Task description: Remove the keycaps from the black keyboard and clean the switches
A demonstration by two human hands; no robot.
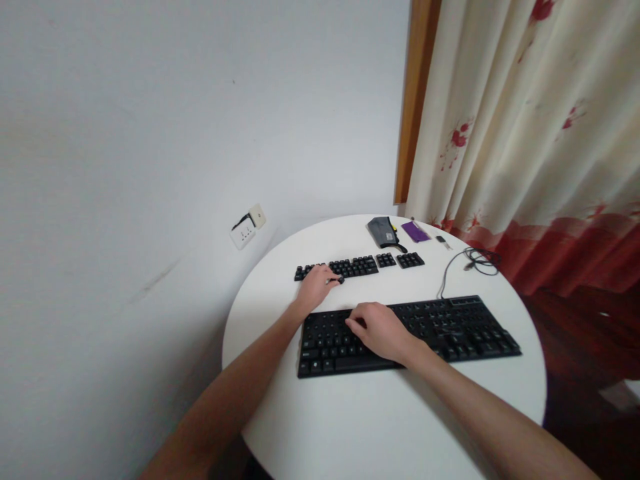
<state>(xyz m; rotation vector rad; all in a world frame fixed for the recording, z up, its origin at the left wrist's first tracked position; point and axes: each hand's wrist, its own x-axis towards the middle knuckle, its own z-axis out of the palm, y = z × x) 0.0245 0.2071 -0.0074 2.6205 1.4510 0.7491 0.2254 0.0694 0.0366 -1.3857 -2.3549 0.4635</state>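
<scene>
A black keyboard (450, 330) lies across a round white table (380, 407). My right hand (383, 330) rests on its left half, fingers curled down onto the keys. Behind it, loose black keycaps (357, 267) are laid out in rows in several groups. My left hand (316, 285) lies over the left end of those rows, fingers closed in a pinch on a small keycap at its fingertips.
The keyboard's cable (473, 259) coils at the back right. A grey pouch (383, 231), a purple card (415, 231) and a small dark object (441, 239) sit at the far edge. A wall socket (247, 229) is left; a curtain (530, 133) hangs right.
</scene>
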